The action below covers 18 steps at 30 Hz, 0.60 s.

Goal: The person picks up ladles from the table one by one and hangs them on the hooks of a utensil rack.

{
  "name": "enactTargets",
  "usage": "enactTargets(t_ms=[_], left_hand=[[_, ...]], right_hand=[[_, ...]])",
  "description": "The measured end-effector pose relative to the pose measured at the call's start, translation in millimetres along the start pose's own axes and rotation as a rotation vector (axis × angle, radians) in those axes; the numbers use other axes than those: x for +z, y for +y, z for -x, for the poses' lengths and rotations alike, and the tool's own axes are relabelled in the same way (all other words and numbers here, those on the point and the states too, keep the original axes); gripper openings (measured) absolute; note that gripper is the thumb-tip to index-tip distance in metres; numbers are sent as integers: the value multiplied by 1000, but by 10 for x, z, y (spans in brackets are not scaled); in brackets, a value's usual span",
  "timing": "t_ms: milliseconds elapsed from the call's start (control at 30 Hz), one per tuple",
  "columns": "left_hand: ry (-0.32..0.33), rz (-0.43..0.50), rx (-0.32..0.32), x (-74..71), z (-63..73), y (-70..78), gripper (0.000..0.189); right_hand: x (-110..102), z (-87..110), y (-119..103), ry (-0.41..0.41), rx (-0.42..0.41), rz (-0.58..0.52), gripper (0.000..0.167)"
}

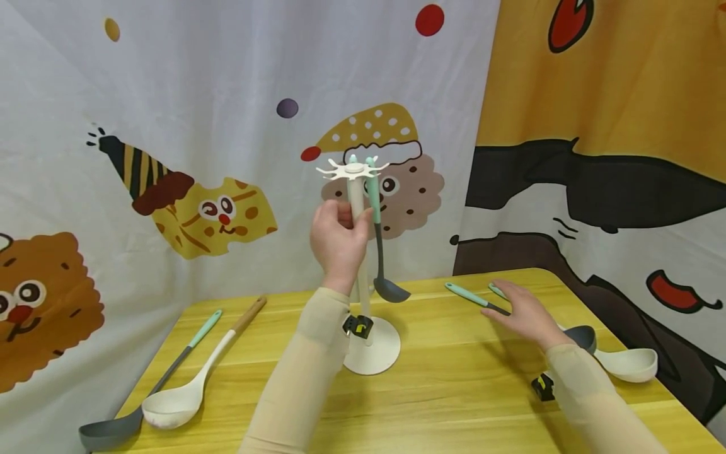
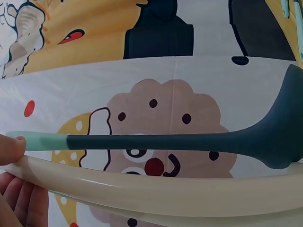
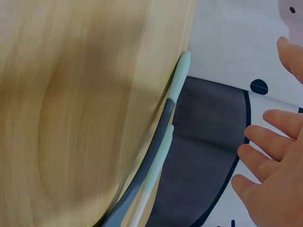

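A white utensil rack with a hooked top stands mid-table. My left hand grips its pole below the hooks, thumb beside a mint handle. That handle belongs to a dark grey ladle hanging on the rack's right side. Another mint-tipped utensil hangs behind the pole, mostly hidden. At the right, my right hand hovers with spread fingers above a dark utensil with a mint handle and a white ladle. The right wrist view shows nothing in that hand.
On the left of the wooden table lie a dark grey ladle with a mint handle and a white ladle with a wooden-coloured handle. A printed curtain hangs right behind the table's back edge.
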<state>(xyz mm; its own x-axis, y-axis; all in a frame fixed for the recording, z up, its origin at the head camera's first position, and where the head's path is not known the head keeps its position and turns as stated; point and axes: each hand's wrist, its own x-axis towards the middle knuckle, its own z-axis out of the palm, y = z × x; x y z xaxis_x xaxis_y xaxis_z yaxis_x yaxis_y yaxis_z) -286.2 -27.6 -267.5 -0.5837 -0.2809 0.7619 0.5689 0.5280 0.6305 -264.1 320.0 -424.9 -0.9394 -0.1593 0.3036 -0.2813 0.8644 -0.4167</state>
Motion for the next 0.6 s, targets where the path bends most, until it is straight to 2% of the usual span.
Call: enactTargets(t_ms=[600], left_hand=[[-19, -23, 1, -29, 13, 15, 27]], right_hand=[[86, -82, 169, -27, -1, 113, 81]])
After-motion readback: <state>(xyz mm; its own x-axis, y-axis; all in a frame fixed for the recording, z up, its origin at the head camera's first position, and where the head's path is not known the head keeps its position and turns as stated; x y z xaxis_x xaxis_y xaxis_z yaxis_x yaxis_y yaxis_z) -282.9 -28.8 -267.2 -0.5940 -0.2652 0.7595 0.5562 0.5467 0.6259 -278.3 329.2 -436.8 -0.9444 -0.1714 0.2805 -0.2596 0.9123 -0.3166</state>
